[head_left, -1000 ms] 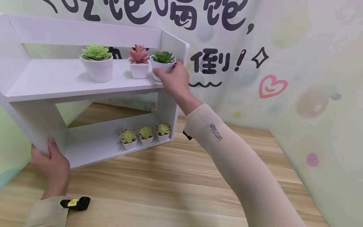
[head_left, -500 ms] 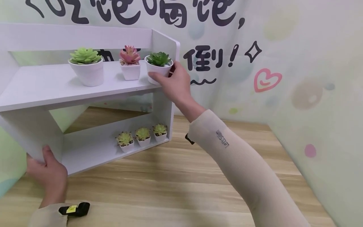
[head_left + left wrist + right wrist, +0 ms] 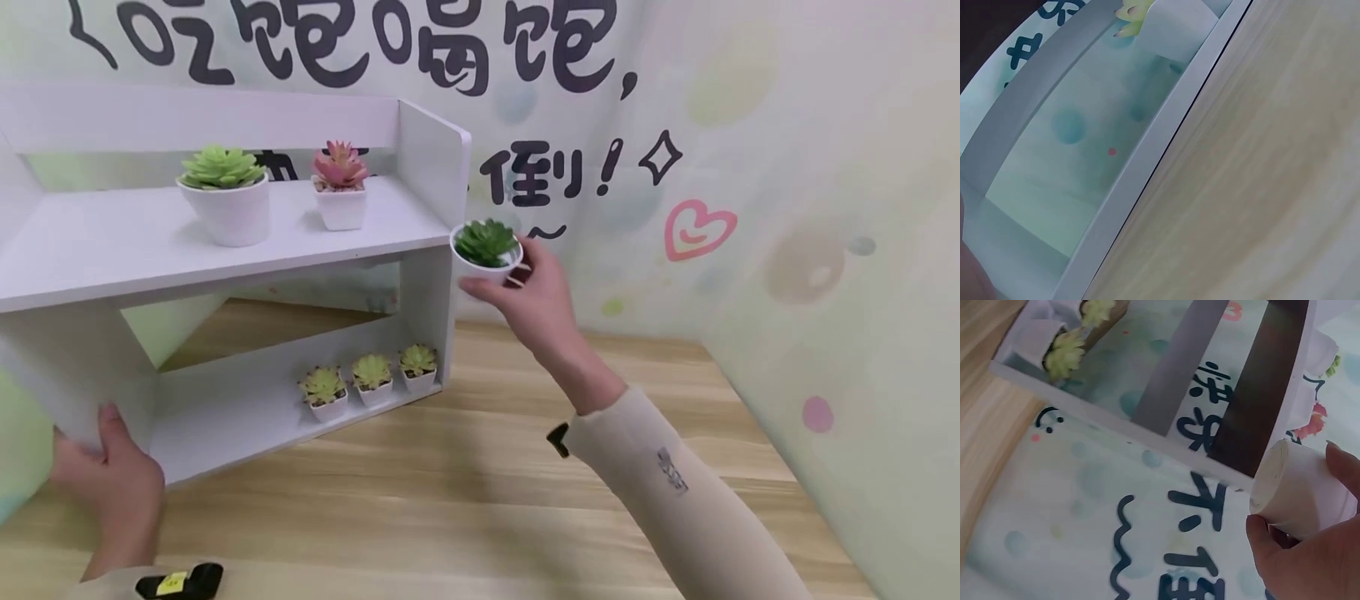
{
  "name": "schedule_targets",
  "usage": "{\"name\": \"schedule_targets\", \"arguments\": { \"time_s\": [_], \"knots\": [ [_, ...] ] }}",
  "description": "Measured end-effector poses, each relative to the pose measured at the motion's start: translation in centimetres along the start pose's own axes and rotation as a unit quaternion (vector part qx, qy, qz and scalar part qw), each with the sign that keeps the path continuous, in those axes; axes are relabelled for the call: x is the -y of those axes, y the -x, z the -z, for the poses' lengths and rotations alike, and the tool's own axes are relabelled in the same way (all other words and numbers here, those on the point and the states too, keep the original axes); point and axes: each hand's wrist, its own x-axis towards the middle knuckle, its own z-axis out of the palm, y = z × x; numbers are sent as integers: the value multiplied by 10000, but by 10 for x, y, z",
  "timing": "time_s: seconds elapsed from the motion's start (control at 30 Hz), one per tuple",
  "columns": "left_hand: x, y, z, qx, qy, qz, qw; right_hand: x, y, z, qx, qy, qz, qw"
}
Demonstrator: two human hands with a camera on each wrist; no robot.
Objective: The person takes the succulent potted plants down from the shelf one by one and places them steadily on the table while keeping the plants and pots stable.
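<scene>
Backdrop: a pale wall point(image 3: 780, 175) with black lettering stands behind a wood-grain tabletop point(image 3: 420, 517).
White shelf: the two-tier unit point(image 3: 112, 221) stands angled at the left, its right end panel nearest the raised pot.
Right arm: the beige sleeve point(image 3: 690, 508) slants in from the lower right corner, reaching up and leftward.
Right hand: the right hand point(image 3: 536, 304) grips a pot, thumb across its near side, fingers round the far side.
Dark green succulent: the potted plant point(image 3: 486, 243) is in that grip, above the tabletop, just right of the end panel; contact with the panel cannot be told.
Left hand: the left hand point(image 3: 112, 479) holds the left side panel low down, thumb up along the inner face; its other fingers are mostly hidden.
Upper board: a light green succulent point(image 3: 225, 200) and a pink succulent point(image 3: 341, 192).
Lower board: three small yellow-green succulents point(image 3: 372, 379) near the right end.
</scene>
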Motion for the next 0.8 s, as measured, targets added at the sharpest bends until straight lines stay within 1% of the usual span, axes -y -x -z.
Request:
{"name": "schedule_targets", "arguments": {
  "time_s": [0.07, 0.13, 0.17, 0.3, 0.37, 0.4, 0.53, 0.63, 0.8],
  "knots": [
    [4, 3, 2, -2, -107, 41, 9999, -10, 8, 7, -58, 157, -180, 9997],
    [5, 4, 2, 12, -169, 108, 9998, -19, 13, 13, -112, 260, -262, 9993],
    [5, 4, 2, -3, -208, 74, 9998, -23, 15, 16, -130, 292, -273, 9991],
    [3, 0, 1, -299, -251, -69, 9992, -37, 23, 24, -103, 288, -292, 9991],
    [3, -1, -1, -444, -273, -144, 9985, -44, 26, 29, -74, 296, -401, 9987],
    [2, -1, -1, -474, -248, -123, 9985, -49, 27, 31, -61, 315, -477, 9983],
    [3, 1, -2, -442, -286, -115, 9985, -65, 33, 43, -20, 447, -861, 9953],
    [4, 2, -2, -350, -292, -155, 9988, -76, 37, 52, -14, 733, -1097, 9913],
    [1, 3, -2, -282, -84, -181, 9994, -92, 40, 64, -66, 1328, -1192, 9839]
  ]
}}
